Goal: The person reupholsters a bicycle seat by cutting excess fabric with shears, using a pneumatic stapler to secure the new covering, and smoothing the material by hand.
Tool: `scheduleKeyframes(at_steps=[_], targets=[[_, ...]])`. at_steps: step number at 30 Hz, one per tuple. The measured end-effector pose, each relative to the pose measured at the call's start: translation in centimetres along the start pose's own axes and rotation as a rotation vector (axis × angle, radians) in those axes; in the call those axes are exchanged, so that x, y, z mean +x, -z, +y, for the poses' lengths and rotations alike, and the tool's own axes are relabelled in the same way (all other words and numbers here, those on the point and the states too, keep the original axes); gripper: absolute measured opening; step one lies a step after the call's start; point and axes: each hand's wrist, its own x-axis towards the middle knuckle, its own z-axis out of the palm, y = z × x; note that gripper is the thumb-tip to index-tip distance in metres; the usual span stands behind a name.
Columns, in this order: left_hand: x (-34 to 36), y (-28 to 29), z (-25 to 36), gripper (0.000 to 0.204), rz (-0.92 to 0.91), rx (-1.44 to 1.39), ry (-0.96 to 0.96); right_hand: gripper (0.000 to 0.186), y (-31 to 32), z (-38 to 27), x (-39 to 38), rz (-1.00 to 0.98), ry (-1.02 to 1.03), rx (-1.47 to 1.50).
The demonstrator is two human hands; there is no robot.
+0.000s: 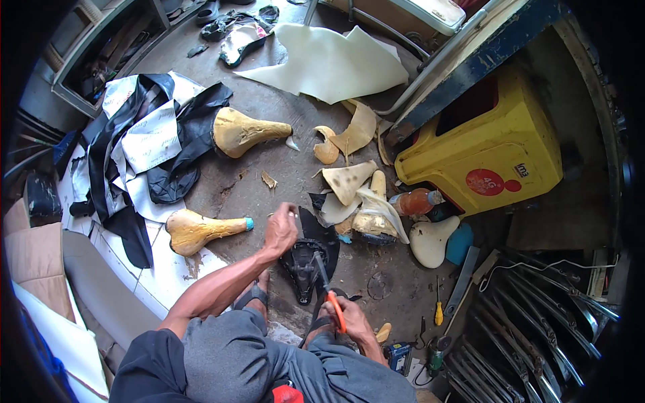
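A black bicycle saddle [304, 277] lies upside down on the floor between my feet, with black cover material [316, 225] spreading out from its far end. My left hand [281, 228] is at the left edge of that material, fingers curled together. Whether they pinch the cover or something else is hidden. In my right hand [355, 324] is a pair of scissors [334, 310] with orange handles. Its blades point away from me over the saddle's right side; I cannot tell whether they touch it.
Two yellowish foam saddles [201, 232] [245, 133] lie left of my hands, near black and white sheet scraps [151, 138]. Foam pieces [349, 180], a bottle [413, 201] and a yellow plastic stool [490, 151] are on the right. A screwdriver [439, 312] and metal tubes [517, 329] lie nearer.
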Motion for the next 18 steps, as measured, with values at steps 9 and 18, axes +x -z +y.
scheduleKeyframes(at_steps=[9,18], targets=[[-7.0,2.7,-5.8,0.047,-0.301,-0.154,0.549,0.03,0.4,2.8,6.5,0.377,0.251,0.172],[-3.3,9.4,7.6,0.05,-0.433,-0.629,0.18,0.039,0.9,-6.5,3.7,0.193,0.561,0.475]])
